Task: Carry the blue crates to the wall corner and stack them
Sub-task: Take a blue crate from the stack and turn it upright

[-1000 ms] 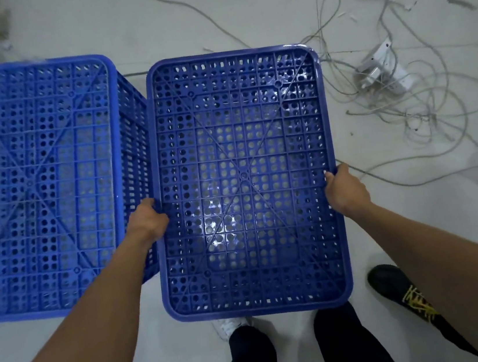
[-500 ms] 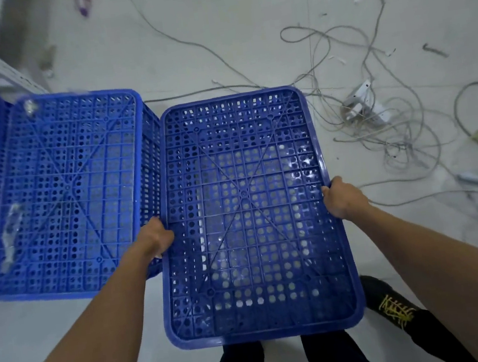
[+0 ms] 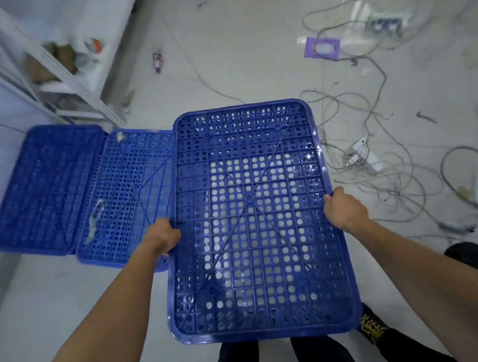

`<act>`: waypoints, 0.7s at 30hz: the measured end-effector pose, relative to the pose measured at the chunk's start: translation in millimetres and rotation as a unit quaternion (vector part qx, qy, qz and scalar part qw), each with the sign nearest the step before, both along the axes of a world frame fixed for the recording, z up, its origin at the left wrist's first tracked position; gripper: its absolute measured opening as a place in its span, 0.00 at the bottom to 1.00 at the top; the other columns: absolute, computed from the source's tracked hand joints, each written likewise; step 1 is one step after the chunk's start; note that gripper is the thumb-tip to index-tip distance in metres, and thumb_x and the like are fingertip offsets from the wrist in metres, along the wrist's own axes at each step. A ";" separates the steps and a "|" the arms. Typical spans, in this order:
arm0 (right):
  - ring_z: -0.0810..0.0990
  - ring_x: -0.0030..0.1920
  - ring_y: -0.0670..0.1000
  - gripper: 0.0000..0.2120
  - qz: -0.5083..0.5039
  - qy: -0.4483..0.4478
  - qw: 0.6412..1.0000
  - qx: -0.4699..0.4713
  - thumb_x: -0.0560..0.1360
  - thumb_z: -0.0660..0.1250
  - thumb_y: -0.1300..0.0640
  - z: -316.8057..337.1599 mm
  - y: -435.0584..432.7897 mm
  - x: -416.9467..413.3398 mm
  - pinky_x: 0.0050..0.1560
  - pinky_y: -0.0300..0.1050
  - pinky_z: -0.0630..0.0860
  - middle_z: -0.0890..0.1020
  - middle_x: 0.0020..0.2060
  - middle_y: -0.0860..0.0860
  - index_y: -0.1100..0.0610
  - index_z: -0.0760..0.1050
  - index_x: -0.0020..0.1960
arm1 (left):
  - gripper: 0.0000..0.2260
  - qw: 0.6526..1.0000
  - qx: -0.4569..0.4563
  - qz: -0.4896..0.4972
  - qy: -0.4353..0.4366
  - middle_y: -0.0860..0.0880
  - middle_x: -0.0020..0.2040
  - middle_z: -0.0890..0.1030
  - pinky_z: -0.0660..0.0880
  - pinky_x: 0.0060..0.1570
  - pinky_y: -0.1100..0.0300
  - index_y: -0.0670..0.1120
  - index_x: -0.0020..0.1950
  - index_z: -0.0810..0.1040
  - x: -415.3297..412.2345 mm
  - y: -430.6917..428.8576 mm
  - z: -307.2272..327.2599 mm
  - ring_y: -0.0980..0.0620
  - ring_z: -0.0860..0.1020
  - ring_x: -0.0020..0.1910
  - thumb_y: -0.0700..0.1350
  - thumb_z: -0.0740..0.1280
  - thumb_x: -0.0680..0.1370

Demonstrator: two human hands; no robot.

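Since a second ago, lifted higher and carried off from the 2 other blue crates (image 3: 81,195) by the wall: 1 blue crate (image 3: 251,224), left hand (image 3: 163,239) and right hand (image 3: 346,212) clenched on its long sides. Means carrying, not stacking yet. Below, pale shiny floor (image 3: 246,58), tangled cables (image 3: 373,145), metal shelf (image 3: 65,70).

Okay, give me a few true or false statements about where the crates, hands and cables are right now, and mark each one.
1. Both hands grip the carried crate, left hand on one long side, right hand on the other. True.
2. The carried crate is full of boxes. False: it is empty; the floor shows through its holes.
3. Loose cables lie on the floor to the person's right. True.
4. No other crates are in view. False: two blue crates sit to the left, near the wall.
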State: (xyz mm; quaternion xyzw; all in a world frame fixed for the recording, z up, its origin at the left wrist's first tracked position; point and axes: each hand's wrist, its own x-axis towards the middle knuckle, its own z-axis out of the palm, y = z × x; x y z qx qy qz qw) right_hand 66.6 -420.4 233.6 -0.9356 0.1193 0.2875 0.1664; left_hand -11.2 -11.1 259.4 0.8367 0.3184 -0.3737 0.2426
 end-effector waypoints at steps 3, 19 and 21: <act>0.78 0.54 0.63 0.20 0.010 -0.015 1.000 -0.003 0.83 0.50 0.48 32.8 1.3 -1.9 0.44 0.50 0.68 0.79 0.57 0.62 0.63 0.67 0.63 | 0.12 1.000 0.009 -0.001 -0.011 0.35 0.48 0.75 0.73 0.38 0.46 0.39 0.64 0.69 -4.5 -3.5 37.1 0.41 0.72 0.39 0.38 0.59 0.81; 0.78 0.49 0.59 0.20 -0.006 -0.038 0.999 0.010 0.82 0.53 0.46 -38.8 -3.4 16.8 0.44 0.49 0.70 0.80 0.53 0.59 0.62 0.68 0.61 | 0.09 0.999 0.020 0.040 -0.017 0.39 0.41 0.73 0.70 0.35 0.52 0.40 0.63 0.70 27.3 -12.0 -74.6 0.45 0.70 0.34 0.40 0.60 0.83; 0.76 0.46 0.58 0.19 -0.005 -0.030 1.000 0.003 0.83 0.53 0.47 -61.9 -4.7 18.7 0.44 0.49 0.69 0.80 0.53 0.60 0.63 0.68 0.60 | 0.19 0.999 0.018 0.037 -0.012 0.38 0.46 0.74 0.70 0.33 0.52 0.39 0.73 0.63 29.6 -13.1 -101.6 0.45 0.71 0.36 0.41 0.59 0.83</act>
